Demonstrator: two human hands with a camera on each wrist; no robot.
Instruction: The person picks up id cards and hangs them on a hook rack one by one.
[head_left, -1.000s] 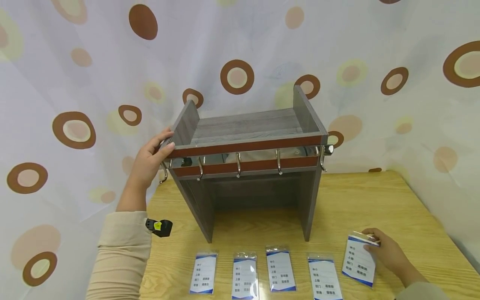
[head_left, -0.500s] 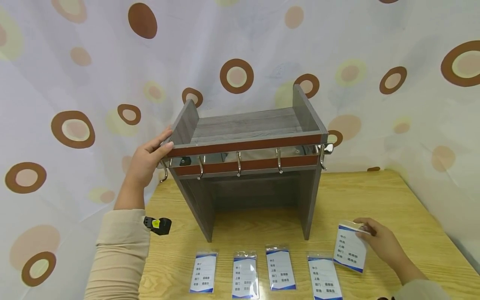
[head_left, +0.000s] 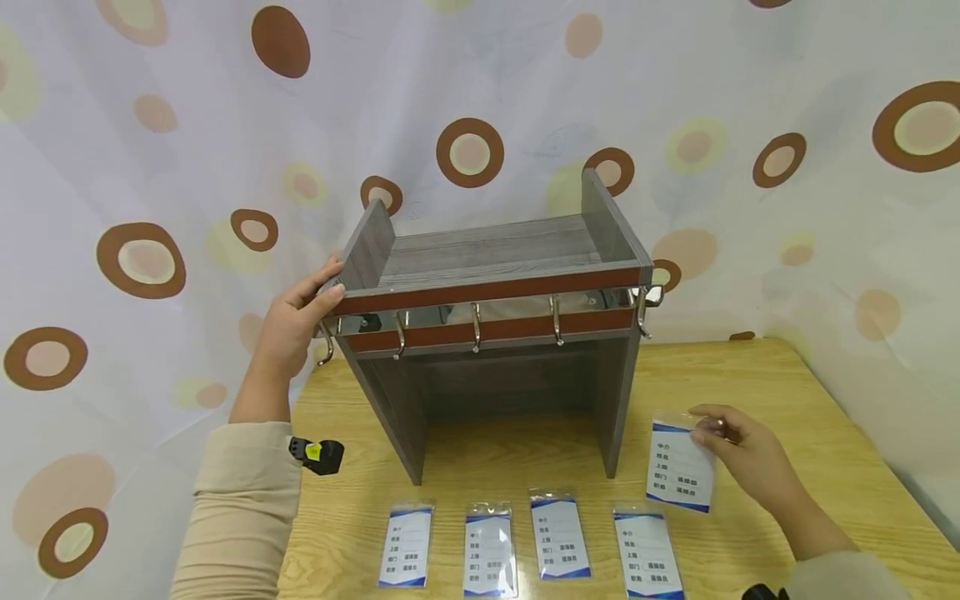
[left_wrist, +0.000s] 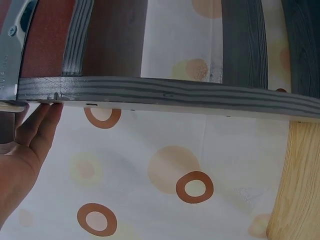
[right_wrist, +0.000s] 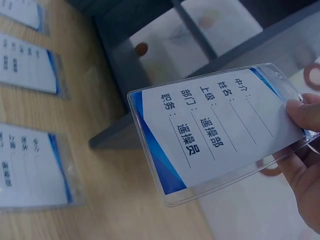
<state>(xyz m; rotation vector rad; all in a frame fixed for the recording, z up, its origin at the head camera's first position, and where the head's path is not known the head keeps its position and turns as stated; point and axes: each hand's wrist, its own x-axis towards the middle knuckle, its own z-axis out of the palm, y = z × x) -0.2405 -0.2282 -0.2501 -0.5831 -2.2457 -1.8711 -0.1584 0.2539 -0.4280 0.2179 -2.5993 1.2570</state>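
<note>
My left hand (head_left: 288, 329) holds a grey wooden hook rack (head_left: 495, 242) by its upper left corner, thumb at the front. The left wrist view shows fingers (left_wrist: 45, 127) against the outer face of the side panel. Right of the rack, my right hand (head_left: 750, 454) pinches a clear-sleeved badge card (head_left: 681, 467) by its top end. In the right wrist view, the thumb lies over the sleeve of this white card (right_wrist: 210, 130) with blue corners and printed lines. Several metal hooks (head_left: 477, 327) hang along the rack's front, with nothing on them.
On the wooden table (head_left: 750, 383) several more badge cards lie in a row, from a left card (head_left: 406, 546) to a right card (head_left: 648, 554) nearest my right hand. A dotted white curtain (head_left: 525, 75) stands behind and beside the table.
My right hand has lifted the badge card and moved it left and away from me, toward the rack's right side; the card is less tilted. My left hand stays at the rack's corner.
</note>
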